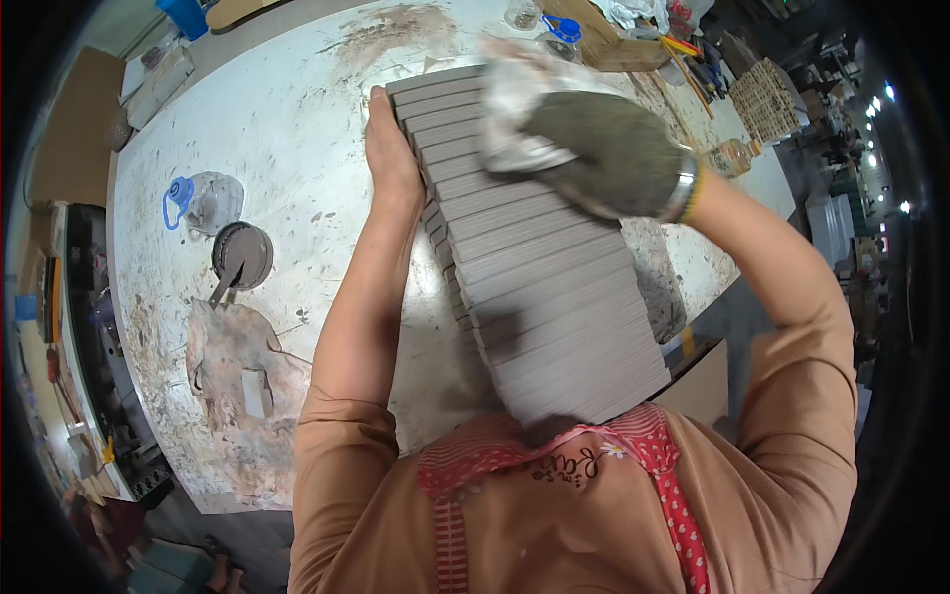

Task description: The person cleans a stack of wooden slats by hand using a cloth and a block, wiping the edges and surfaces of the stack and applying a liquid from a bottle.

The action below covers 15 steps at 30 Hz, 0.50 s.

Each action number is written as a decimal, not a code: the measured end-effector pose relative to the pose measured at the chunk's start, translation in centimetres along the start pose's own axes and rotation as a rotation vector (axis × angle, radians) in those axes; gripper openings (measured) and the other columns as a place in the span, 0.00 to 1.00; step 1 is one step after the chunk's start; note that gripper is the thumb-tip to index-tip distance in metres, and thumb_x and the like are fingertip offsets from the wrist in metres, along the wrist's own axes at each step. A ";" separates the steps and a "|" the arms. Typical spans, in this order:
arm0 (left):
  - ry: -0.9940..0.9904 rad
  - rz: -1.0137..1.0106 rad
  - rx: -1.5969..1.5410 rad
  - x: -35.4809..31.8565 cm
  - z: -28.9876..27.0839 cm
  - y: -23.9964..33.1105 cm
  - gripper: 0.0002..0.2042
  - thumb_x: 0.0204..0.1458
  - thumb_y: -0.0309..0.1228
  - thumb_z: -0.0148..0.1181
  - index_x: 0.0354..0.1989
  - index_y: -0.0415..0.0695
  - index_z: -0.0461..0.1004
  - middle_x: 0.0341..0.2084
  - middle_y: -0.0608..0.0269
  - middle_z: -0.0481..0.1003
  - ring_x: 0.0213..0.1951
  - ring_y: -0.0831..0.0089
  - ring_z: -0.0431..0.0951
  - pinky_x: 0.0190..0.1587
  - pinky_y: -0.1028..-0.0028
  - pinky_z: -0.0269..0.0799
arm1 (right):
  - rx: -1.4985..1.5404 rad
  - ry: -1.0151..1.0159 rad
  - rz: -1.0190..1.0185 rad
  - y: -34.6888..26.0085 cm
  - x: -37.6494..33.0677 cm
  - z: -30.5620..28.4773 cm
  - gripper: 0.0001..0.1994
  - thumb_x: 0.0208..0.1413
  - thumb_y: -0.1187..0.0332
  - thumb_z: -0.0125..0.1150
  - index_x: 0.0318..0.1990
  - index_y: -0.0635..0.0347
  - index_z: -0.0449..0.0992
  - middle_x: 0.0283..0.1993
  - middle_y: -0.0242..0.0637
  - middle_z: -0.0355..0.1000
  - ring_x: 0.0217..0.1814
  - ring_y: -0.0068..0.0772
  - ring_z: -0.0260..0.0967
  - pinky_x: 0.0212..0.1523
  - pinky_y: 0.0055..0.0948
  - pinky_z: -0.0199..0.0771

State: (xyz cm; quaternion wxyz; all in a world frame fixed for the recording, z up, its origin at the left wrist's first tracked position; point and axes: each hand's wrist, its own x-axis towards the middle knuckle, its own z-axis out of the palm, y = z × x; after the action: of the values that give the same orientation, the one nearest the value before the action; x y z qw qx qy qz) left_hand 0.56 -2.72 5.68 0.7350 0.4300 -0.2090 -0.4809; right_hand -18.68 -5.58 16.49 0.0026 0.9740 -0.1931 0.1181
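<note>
A long grey ribbed block [554, 287], made up of stepped slats like stacked tiles, slants across the table towards my body. My left hand [394, 158] is bare and rests along the block's far left side, fingers stretched out; some of them are hidden. A dark green work glove covers my right hand [618, 153]. That hand is closed on a crumpled white cloth [520, 114], which lies over the far right part of the slats. Both the cloth and the glove are blurred by motion.
A stained white table [317, 129] bears everything. On the left are a clear bottle [215, 201] with a blue cap, a dark pot [255, 247] with a spatula [228, 281], and a dirty rag [233, 346]. Far right stand a woven basket [764, 99] and another bottle [730, 158].
</note>
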 end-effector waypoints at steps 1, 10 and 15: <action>0.013 0.005 -0.004 0.1 -0.3 -0.1 0.28 0.62 0.49 0.32 0.47 0.33 0.69 0.40 0.51 0.74 0.42 0.67 0.76 0.46 0.70 0.71 | 0.011 -0.094 0.239 1.0 -1.3 -0.9 0.17 0.53 0.60 0.59 0.47 0.59 0.75 0.38 0.42 0.76 0.37 0.36 0.75 0.42 0.34 0.75; -0.071 0.012 -0.046 -1.5 -0.3 -0.6 0.24 0.61 0.49 0.36 0.52 0.39 0.60 0.44 0.54 0.67 0.45 0.70 0.70 0.49 0.69 0.67 | 0.285 -0.033 0.325 0.3 -0.9 -3.4 0.18 0.52 0.68 0.58 0.51 0.60 0.72 0.44 0.41 0.75 0.44 0.31 0.74 0.40 0.28 0.77; -0.253 -0.060 -0.281 0.3 -0.5 -2.2 0.24 0.58 0.46 0.43 0.55 0.39 0.59 0.46 0.55 0.66 0.48 0.65 0.71 0.49 0.68 0.69 | 0.062 0.074 -0.363 -3.1 2.6 3.2 0.15 0.49 0.69 0.54 0.45 0.62 0.74 0.42 0.43 0.75 0.44 0.38 0.73 0.50 0.36 0.73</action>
State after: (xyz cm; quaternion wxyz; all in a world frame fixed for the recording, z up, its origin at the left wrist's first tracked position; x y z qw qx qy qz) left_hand -0.11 -3.12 3.57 0.7411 0.2655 -0.2176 -0.5771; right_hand -14.50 -3.88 14.11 0.0009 0.9875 -0.0104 0.1571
